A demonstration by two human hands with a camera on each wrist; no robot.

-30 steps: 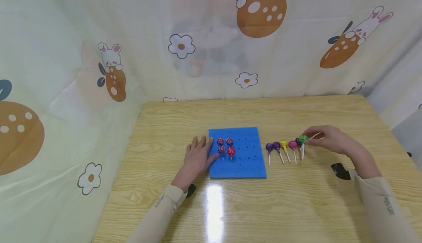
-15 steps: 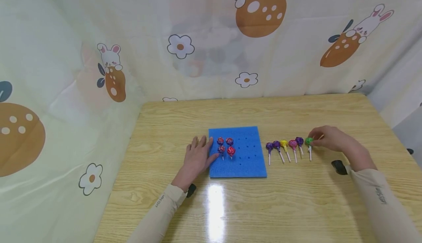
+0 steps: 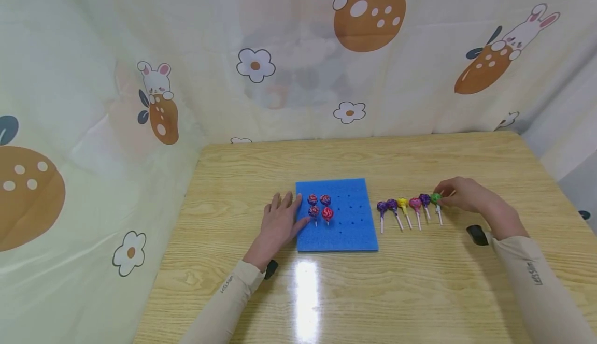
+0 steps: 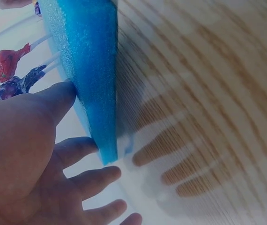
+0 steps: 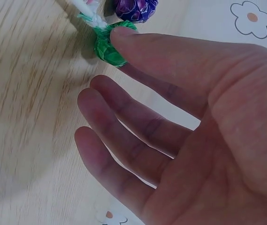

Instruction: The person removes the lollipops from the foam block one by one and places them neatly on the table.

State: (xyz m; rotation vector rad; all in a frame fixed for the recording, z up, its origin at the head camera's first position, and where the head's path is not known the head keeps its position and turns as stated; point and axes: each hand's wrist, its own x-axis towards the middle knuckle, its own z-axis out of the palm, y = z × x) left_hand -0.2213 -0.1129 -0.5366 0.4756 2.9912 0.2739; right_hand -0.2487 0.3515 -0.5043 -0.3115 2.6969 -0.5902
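A blue foam board lies on the table, with several red and dark-wrapped lollipops standing in its left part and rows of small holes to their right. My left hand rests at the board's left edge, fingers spread; in the left wrist view the thumb touches the foam. To the right of the board, my right hand pinches the head of a green lollipop between thumb and index finger. The other fingers of that hand are loosely bent. A purple lollipop lies close beside the green one.
Left of the green lollipop, a row of purple, yellow and pink lollipops lies on the wooden table, sticks pointing toward me. A patterned curtain hangs along the table's back and left sides.
The right hand has moved the green lollipop from over the end purple one to the right and down, then slightly left beside it. The left hand stays in place.
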